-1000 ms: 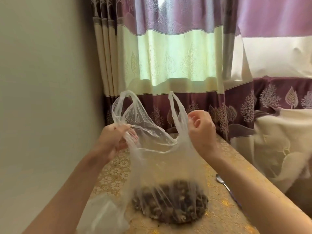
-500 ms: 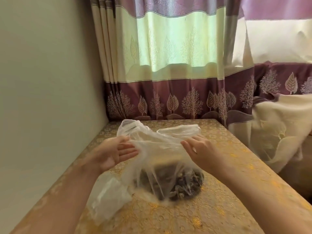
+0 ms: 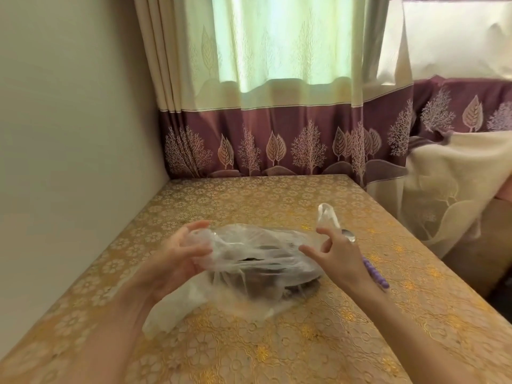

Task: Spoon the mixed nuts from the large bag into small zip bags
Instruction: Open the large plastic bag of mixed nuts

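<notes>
The large clear bag lies slumped in the middle of the table, with dark mixed nuts showing through its thin plastic. My left hand grips the crumpled plastic at the bag's left end between thumb and fingers. My right hand is at the bag's right end with thumb and forefinger spread apart. One bag handle loop stands up just behind that forefinger. A spoon with a purple beaded handle lies right of my right hand, partly hidden by it. Flat clear small bags lie beside my left forearm.
The table wears a gold floral cloth. A plain wall runs along its left side and a purple-and-cream curtain hangs behind it. Past the table's right edge is a drop, with cream fabric draped beyond.
The bag, held up by its handles a second ago, has been lowered and its top pushed down flat on the table. Both hands came down with it. The view tipped downward.
</notes>
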Tool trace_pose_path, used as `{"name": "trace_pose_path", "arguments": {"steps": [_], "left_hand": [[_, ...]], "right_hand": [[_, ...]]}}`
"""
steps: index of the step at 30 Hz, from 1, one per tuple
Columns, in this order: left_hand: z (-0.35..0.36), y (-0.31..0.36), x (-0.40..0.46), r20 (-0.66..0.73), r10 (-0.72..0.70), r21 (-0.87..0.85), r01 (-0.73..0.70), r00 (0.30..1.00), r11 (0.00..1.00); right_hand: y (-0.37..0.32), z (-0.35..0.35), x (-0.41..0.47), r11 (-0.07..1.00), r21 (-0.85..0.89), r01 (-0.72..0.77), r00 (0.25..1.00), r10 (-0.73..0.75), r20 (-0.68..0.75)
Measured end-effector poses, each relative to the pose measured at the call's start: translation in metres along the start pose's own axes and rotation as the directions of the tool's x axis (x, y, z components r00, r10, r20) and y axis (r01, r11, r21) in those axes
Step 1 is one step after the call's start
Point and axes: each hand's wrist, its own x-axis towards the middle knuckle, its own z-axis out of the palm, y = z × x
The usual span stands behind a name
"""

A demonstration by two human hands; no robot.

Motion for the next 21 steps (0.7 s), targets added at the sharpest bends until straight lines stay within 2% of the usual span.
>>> {"name": "trace_pose_path", "arguments": {"steps": [1,2,3,4,5,6,7,8,9,10,11,13,17,21], "left_hand": [[0.0,-0.001,-0.002,-0.035,0.015,0.251,-0.006,0.999,0.968],[0.003,-0.001,-0.004,-0.048,0.062,0.529,-0.027,0.997,0.848],[0.004,-0.003,-0.005,-0.026,0.111,0.726,-0.058,0.993,0.685],[0.004,-0.007,-0.005,0.009,0.161,0.811,-0.102,0.987,0.576],[0.004,-0.008,-0.006,0.023,0.181,0.826,-0.121,0.983,0.55],[0.002,-0.009,-0.005,0.011,0.188,0.814,-0.117,0.982,0.569],[-0.002,-0.01,-0.002,-0.037,0.179,0.767,-0.087,0.983,0.636],[-0.007,-0.01,0.001,-0.098,0.141,0.652,-0.043,0.985,0.757],[-0.012,-0.007,0.003,-0.145,0.069,0.453,0.004,0.987,0.892],[-0.016,-0.005,0.003,-0.162,0.004,0.212,0.031,0.987,0.977],[-0.021,-0.004,0.003,-0.165,-0.031,-0.001,0.031,0.986,1.0],[-0.027,-0.005,0.004,-0.166,-0.049,-0.197,0.015,0.985,0.98],[-0.023,-0.012,0.003,-0.084,-0.071,-0.31,0.042,0.994,0.95],[-0.024,-0.005,0.001,0.0,-0.183,-0.207,0.179,0.983,0.962]], "right_hand": [[0.002,0.001,-0.005,1.0,0.001,0.007,1.0,-0.007,0.001],[0.004,0.002,-0.01,1.0,-0.001,0.012,1.0,-0.012,0.008],[0.006,0.004,-0.015,1.0,-0.003,0.021,1.0,-0.021,0.016],[0.008,0.006,-0.019,1.0,0.0,0.031,0.999,-0.031,0.022],[0.01,0.007,-0.022,0.999,0.008,0.036,0.999,-0.036,0.026],[0.011,0.007,-0.025,0.999,0.019,0.035,0.999,-0.035,0.029],[0.013,0.007,-0.026,0.999,0.025,0.034,0.999,-0.035,0.032],[0.016,0.007,-0.027,0.999,0.027,0.033,0.999,-0.033,0.035],[0.019,0.006,-0.027,1.0,0.018,0.022,0.999,-0.023,0.039],[0.023,0.006,-0.026,1.0,0.006,0.003,0.999,-0.003,0.042],[0.025,0.005,-0.026,1.0,-0.01,-0.02,0.999,0.021,0.046],[0.028,0.006,-0.022,0.997,-0.037,-0.068,0.995,0.071,0.065],[0.016,0.016,-0.009,0.972,-0.186,-0.141,0.978,0.167,0.127],[0.008,0.027,-0.001,0.957,-0.26,-0.13,0.971,0.176,0.164]]}}
